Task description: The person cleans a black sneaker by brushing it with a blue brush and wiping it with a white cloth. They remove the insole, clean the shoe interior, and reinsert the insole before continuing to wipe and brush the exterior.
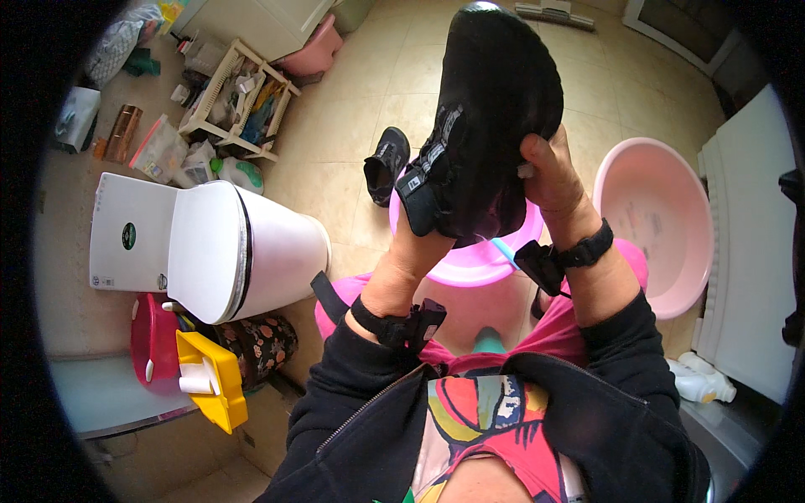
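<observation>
A black shoe point(497, 119) is held up in front of me, toe pointing away. Its dark surface has a wet-looking shine near the toe. My right hand point(553, 170) grips its right side, thumb showing on the near face. My left hand point(431, 242) meets the shoe's heel end; its fingers are hidden by the shoe, so I cannot tell whether they are inside or behind it. Below the shoe, a bright pink basin point(468, 275) stands between my legs, partly covered. A light-blue handle point(505, 253) lies across its rim.
A second black shoe point(385, 166) rests on the tiled floor beyond the basin. To the right stands a pale pink tub point(654, 220). A white toilet point(277, 251) is at left, with a cream storage rack point(233, 107) beyond it. White bottles point(701, 377) lie at lower right.
</observation>
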The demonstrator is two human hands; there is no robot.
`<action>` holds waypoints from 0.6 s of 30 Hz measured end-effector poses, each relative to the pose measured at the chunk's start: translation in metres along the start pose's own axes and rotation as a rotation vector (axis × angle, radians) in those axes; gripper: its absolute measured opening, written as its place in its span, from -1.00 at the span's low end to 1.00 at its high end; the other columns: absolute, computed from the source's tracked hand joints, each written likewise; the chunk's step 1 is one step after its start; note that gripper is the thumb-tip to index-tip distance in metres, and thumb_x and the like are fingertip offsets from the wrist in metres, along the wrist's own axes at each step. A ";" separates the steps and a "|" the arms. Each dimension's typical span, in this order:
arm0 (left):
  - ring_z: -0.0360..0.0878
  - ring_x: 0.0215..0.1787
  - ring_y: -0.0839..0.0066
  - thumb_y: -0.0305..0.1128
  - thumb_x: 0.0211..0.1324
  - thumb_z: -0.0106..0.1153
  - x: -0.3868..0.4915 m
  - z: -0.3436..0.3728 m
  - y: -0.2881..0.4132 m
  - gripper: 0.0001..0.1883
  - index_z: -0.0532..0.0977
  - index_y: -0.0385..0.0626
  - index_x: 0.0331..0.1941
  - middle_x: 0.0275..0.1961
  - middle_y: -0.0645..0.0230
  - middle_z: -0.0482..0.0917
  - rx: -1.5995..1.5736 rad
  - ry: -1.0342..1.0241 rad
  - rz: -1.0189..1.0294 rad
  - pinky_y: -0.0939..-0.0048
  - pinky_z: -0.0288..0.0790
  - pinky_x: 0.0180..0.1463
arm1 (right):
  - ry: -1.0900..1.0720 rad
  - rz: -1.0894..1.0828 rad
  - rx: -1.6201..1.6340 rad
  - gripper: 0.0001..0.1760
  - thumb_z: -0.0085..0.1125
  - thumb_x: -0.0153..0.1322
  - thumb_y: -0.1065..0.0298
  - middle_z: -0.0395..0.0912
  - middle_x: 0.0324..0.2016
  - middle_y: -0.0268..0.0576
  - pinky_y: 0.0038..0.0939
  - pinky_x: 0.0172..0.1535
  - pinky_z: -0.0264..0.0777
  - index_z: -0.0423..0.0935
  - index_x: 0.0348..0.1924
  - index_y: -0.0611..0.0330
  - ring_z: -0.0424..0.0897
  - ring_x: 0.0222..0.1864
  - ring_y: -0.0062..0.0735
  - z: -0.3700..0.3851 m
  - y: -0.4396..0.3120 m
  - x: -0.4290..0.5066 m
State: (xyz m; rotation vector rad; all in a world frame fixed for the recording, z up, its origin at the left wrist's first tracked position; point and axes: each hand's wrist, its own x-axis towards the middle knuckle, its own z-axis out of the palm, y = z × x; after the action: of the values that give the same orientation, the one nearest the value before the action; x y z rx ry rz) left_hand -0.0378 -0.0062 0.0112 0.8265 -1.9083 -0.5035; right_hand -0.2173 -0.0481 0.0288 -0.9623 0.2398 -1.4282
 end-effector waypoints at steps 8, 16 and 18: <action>0.62 0.03 0.09 -0.57 0.02 0.29 0.009 0.000 0.024 -0.61 0.58 -0.23 0.01 0.01 0.06 0.64 0.148 -0.020 0.042 0.19 0.47 0.13 | 0.004 0.017 -0.018 -0.15 0.40 0.33 -0.13 0.56 0.14 -0.12 -0.27 0.17 0.49 0.39 0.29 0.28 0.57 0.13 -0.27 -0.018 -0.002 -0.001; 0.61 -0.15 0.34 -0.58 -0.11 0.49 0.005 -0.036 0.049 -0.76 0.64 -0.19 -0.30 -0.20 0.21 0.61 0.078 0.168 -0.022 0.38 0.50 -0.13 | 0.539 -0.111 0.080 0.02 -0.09 0.36 -0.61 0.48 0.25 -0.13 -0.03 0.34 0.34 0.31 0.38 0.03 0.49 0.24 -0.07 -0.030 -0.026 0.003; 0.59 -0.22 0.36 -0.58 -0.13 0.49 0.005 -0.033 0.051 -0.76 0.63 -0.18 -0.33 -0.25 0.22 0.59 0.033 0.139 -0.033 0.38 0.47 -0.22 | 0.568 -0.101 0.044 0.02 -0.13 0.35 -0.63 0.48 0.25 -0.15 -0.04 0.34 0.34 0.31 0.38 0.01 0.48 0.24 -0.08 -0.032 -0.025 -0.001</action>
State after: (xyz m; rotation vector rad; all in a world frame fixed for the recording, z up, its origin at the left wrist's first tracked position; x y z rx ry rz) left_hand -0.0266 0.0249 0.0624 0.8926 -1.7820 -0.4247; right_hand -0.2564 -0.0571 0.0254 -0.5194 0.5802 -1.7727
